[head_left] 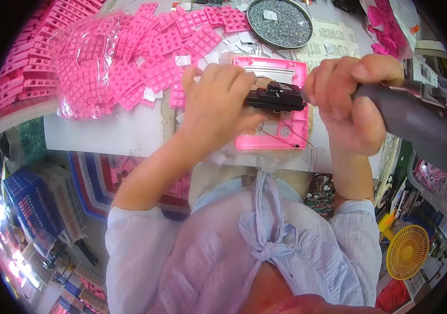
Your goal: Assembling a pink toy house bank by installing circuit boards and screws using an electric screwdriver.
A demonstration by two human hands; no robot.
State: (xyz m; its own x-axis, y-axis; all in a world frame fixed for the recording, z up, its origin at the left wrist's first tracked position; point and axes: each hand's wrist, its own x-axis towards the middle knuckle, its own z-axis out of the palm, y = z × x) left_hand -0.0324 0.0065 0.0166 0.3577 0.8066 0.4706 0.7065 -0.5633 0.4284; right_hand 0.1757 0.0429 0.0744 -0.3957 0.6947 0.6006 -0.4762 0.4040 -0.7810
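Observation:
A pink plastic casing [299, 137] lies on the white tabletop in front of me, with thin dark red wires [315, 152] trailing from it. Over the casing is a black plastic mechanism [281, 99]. My left hand [210, 102] grips its left end, fingers curled over it, so that end is hidden. My right hand [341, 99] is wrapped around a dark grey power screwdriver [417, 118], held nearly level. Its front end points left at the mechanism's right end; whether the bit touches is hidden by my fingers.
A round metal tray [287, 47] of small screws stands beyond the casing, beside a printed paper sheet [333, 39]. Pink keypad frames [155, 68] and a clear bag [85, 68] of them cover the left side. Stacked pink parts [19, 73] lie far left; a yellow slatted basket [407, 253] is lower right.

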